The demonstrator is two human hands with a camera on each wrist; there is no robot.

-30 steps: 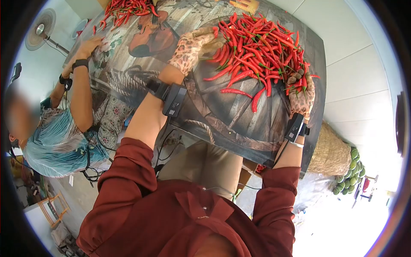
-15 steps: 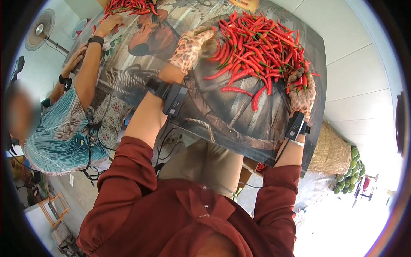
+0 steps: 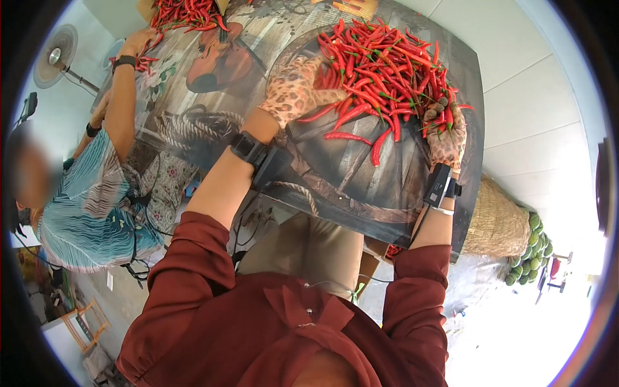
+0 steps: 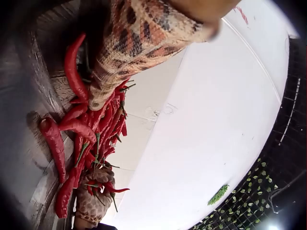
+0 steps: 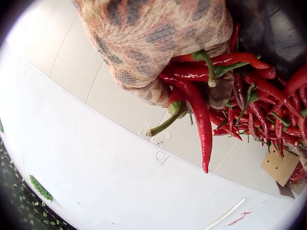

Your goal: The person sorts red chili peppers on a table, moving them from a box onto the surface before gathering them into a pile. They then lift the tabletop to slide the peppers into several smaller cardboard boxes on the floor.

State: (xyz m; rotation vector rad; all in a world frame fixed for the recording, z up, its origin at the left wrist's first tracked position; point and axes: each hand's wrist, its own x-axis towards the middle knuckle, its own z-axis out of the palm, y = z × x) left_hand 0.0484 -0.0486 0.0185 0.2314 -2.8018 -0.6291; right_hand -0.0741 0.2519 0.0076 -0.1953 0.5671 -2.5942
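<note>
A heap of red chili peppers [image 3: 387,74] with green stems lies on the table. At its left edge is my left hand [image 3: 290,93] in a leopard-print glove, back upward, thumb stretched out along the chilies. In the left wrist view a gloved fingertip [image 4: 96,100] comes right up to the heap, and several loose chilies [image 4: 55,148] lie beside it. My right hand [image 3: 446,142], gloved alike, curls around several chilies at the heap's right edge. In the right wrist view, held chilies [image 5: 199,120] stick out between its fingers, stems and tips outward.
Another person [image 3: 97,213] sits at the left, one hand [image 3: 137,42] by a second chili pile [image 3: 184,14]. The table [image 3: 361,171] carries a printed violin and wheel pattern. A woven sack [image 3: 496,222] and green round fruit [image 3: 532,251] stand beyond the right edge.
My left hand has turned back upward and its thumb now stretches toward the heap. My right hand keeps its hold on the chilies. The other person's hand has moved by the far pile.
</note>
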